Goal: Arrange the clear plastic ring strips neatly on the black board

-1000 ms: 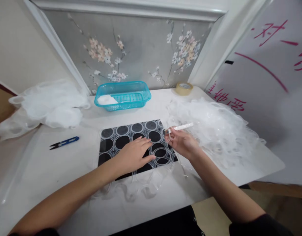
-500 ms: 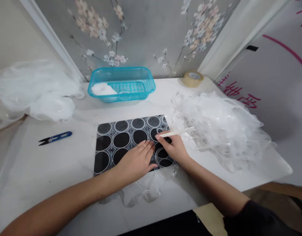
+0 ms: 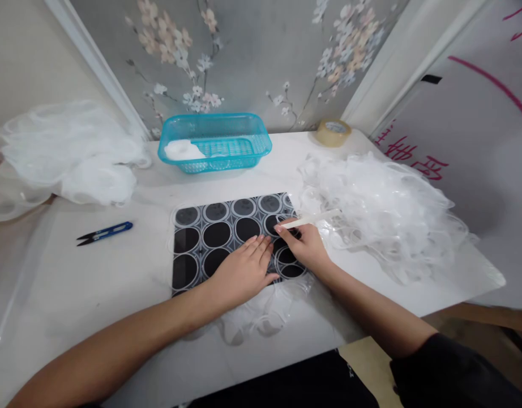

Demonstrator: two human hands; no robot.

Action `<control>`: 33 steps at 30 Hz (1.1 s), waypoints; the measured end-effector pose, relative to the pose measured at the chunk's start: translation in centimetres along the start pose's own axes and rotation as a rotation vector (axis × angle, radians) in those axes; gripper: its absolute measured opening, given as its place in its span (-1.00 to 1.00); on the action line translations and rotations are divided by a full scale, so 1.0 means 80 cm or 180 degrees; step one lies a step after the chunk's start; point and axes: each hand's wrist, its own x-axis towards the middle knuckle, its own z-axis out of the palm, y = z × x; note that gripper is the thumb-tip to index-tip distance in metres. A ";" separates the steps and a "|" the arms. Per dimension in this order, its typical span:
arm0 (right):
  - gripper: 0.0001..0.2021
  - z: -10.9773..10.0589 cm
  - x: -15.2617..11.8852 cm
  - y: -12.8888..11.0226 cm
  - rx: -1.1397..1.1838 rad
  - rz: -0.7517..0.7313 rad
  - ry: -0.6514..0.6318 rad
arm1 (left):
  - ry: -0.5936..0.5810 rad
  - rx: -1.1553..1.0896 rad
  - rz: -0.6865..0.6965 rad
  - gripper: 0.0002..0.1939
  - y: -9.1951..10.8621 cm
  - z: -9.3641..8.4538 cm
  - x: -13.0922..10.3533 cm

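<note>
A black sheet patterned with rows of pale rings lies on the white table. My left hand rests flat on its lower middle, palm down, with the fingers stretched out. At the sheet's right side, my right hand pinches a thin white stick, whose far end points right. Clear film scraps lie along the sheet's near edge, partly under my arm. Just right of the sheet is a big heap of translucent white rings.
A blue plastic basket holding a white item stands at the back, with a tape roll to its right. Blue thread snips lie at the left, below a pile of white translucent material. A marked whiteboard is at the right.
The view has shifted slightly, so the table's contents appear a little farther right and higher on the left side. Both hands keep nearly the same places on the sheet.
</note>
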 end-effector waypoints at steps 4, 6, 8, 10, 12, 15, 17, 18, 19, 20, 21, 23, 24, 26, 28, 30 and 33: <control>-0.77 0.001 0.000 0.001 0.0007 0.0005 0.0011 | 0.0031 0.0036 0.0013 -0.34 -0.001 -0.002 0.000; -0.77 0.000 0.002 0.002 -0.0007 -0.0020 0.0015 | 0.0039 0.0007 0.0025 -0.34 0.000 -0.003 -0.001; -0.77 0.000 0.003 0.003 -0.0049 -0.0071 -0.0003 | 0.0040 -0.0012 0.0020 -0.34 0.000 -0.003 -0.001; -0.78 -0.001 0.002 0.003 -0.0163 -0.0178 -0.0006 | 0.0030 -0.0022 0.0014 -0.35 0.000 -0.002 -0.001; -0.78 0.001 -0.002 0.001 -0.0448 -0.0449 -0.0063 | 0.0044 -0.0056 0.0014 -0.35 0.000 -0.001 0.000; -0.78 0.007 -0.010 -0.004 -0.0881 -0.0958 -0.0371 | 0.0108 -0.0160 0.0025 -0.33 -0.002 -0.001 0.002; -0.82 0.008 -0.008 -0.008 -0.1049 -0.1062 -0.0511 | 0.0123 -0.0216 0.0045 -0.35 -0.004 -0.002 0.003; -0.86 0.005 -0.004 -0.010 -0.1129 -0.1007 -0.0469 | 0.0116 -0.0230 0.0050 -0.35 -0.005 -0.003 0.003; -0.87 -0.001 0.003 -0.010 -0.1234 -0.0919 -0.0344 | 0.0105 -0.0241 0.0060 -0.35 -0.007 -0.004 0.003; -0.86 -0.011 0.012 -0.010 -0.1346 -0.0794 -0.0140 | 0.0093 -0.0249 0.0068 -0.36 -0.008 -0.005 0.003; -0.83 -0.024 0.021 -0.008 -0.1441 -0.0654 0.0119 | 0.0082 -0.0257 0.0071 -0.36 -0.009 -0.005 0.003; -0.72 -0.056 0.036 -0.002 -0.1534 -0.0364 0.0772 | 0.0064 -0.0283 0.0084 -0.37 -0.010 -0.006 0.002; -0.69 -0.072 0.039 0.003 -0.1525 -0.0243 0.1081 | 0.0060 -0.0300 0.0083 -0.37 -0.011 -0.006 0.001; -0.71 -0.096 0.037 0.017 -0.1108 0.0002 0.1509 | 0.0075 -0.0323 0.0054 -0.38 -0.012 -0.006 0.000; -0.72 -0.108 0.025 0.031 -0.0321 0.0238 0.1567 | 0.0107 -0.0329 0.0029 -0.38 -0.012 -0.006 0.000; -0.70 -0.111 0.014 0.040 0.0355 0.0364 0.1568 | 0.0152 -0.0335 0.0009 -0.40 -0.013 -0.006 -0.001; -0.68 -0.116 0.011 0.037 0.0647 0.0224 0.1890 | 0.0203 -0.0361 0.0014 -0.40 -0.014 -0.006 -0.001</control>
